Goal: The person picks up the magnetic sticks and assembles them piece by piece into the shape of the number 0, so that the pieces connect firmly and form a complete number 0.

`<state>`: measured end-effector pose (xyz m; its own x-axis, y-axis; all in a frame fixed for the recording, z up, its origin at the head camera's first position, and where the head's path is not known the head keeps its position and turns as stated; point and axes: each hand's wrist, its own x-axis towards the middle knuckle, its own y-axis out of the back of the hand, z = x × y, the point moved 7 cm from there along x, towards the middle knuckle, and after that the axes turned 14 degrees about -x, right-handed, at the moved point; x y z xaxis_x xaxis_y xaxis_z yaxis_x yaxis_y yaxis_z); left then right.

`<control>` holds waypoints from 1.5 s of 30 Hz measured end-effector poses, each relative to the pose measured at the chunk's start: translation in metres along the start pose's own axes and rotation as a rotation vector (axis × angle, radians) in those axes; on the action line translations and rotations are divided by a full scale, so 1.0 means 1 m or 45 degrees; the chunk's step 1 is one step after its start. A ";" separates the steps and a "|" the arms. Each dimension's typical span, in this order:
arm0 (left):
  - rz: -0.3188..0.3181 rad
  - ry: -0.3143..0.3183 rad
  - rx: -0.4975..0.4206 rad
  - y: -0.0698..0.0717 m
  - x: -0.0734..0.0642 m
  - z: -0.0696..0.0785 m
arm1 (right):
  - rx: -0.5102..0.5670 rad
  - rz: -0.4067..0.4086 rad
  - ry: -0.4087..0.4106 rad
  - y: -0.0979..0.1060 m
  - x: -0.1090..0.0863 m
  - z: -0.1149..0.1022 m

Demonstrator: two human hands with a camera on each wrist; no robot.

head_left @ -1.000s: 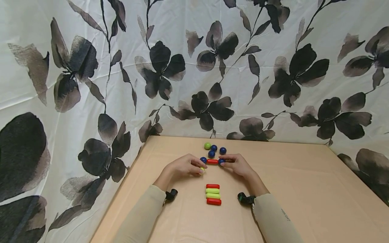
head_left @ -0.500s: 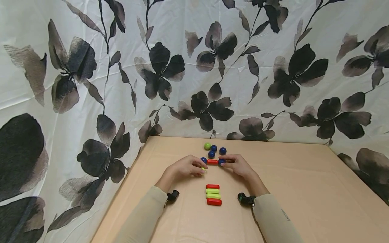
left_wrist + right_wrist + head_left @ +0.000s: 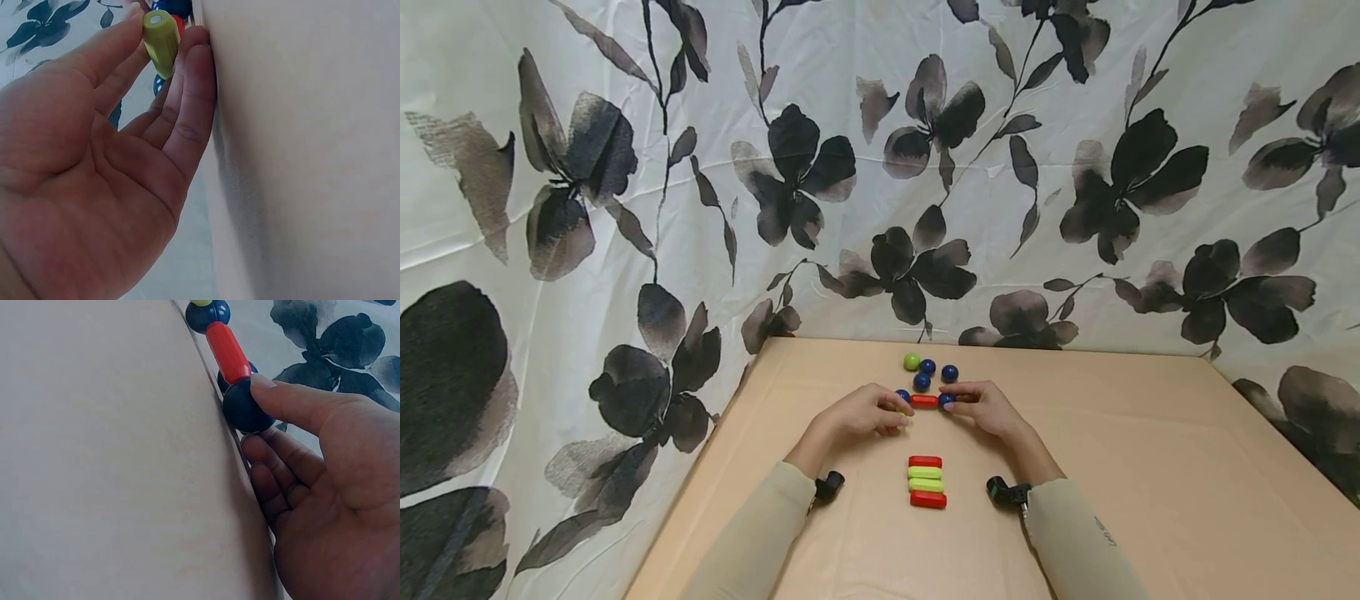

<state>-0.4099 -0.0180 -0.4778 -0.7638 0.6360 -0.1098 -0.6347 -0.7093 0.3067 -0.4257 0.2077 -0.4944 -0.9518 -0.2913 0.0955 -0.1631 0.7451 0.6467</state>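
Wrist views show our left hand [image 3: 100, 156] narrowly pinching a green stick [image 3: 161, 42], our right hand [image 3: 353, 469] a blue ball [image 3: 244, 407] that a slack grip might let roll.

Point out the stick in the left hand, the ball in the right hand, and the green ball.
Yellow-green stick [image 3: 162, 44]: left wrist view, on its side.
Blue ball [image 3: 244, 409]: right wrist view, on its bare front.
Green ball [image 3: 912, 361]: head view, mid-face.

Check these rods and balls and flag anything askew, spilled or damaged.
Nothing stands out: the four loose rods lie neatly side by side, another red rod sits between two blue balls, and no damage shows.
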 end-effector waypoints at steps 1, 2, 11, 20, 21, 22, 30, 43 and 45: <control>0.002 0.002 0.004 0.000 0.000 0.000 | -0.005 0.001 0.001 0.000 0.000 0.000; 0.004 0.005 0.009 0.000 0.000 0.000 | -0.009 0.002 0.003 0.000 0.000 0.001; 0.032 0.015 0.049 -0.001 0.002 0.000 | -0.049 0.013 0.015 -0.001 0.001 0.001; 0.080 0.012 0.120 0.000 0.003 0.004 | -0.055 0.022 0.027 0.002 0.001 -0.003; 0.087 0.014 0.133 0.001 0.003 0.005 | -0.057 0.020 0.029 0.002 0.001 -0.003; 0.096 0.020 0.140 0.001 0.003 0.005 | -0.059 0.019 0.030 0.002 0.001 -0.003; 0.321 -0.111 0.300 0.012 0.000 0.026 | -0.084 0.023 0.041 0.001 0.002 -0.002; 0.434 -0.169 0.025 0.030 0.020 -0.003 | -0.089 0.005 0.010 -0.003 0.001 0.000; 0.407 -0.157 -0.013 0.031 0.022 -0.009 | -0.088 0.001 0.004 -0.002 0.001 -0.001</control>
<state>-0.4470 -0.0287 -0.4793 -0.9047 0.4127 0.1053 -0.3673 -0.8812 0.2977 -0.4259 0.2054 -0.4951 -0.9510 -0.2932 0.0984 -0.1443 0.7021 0.6973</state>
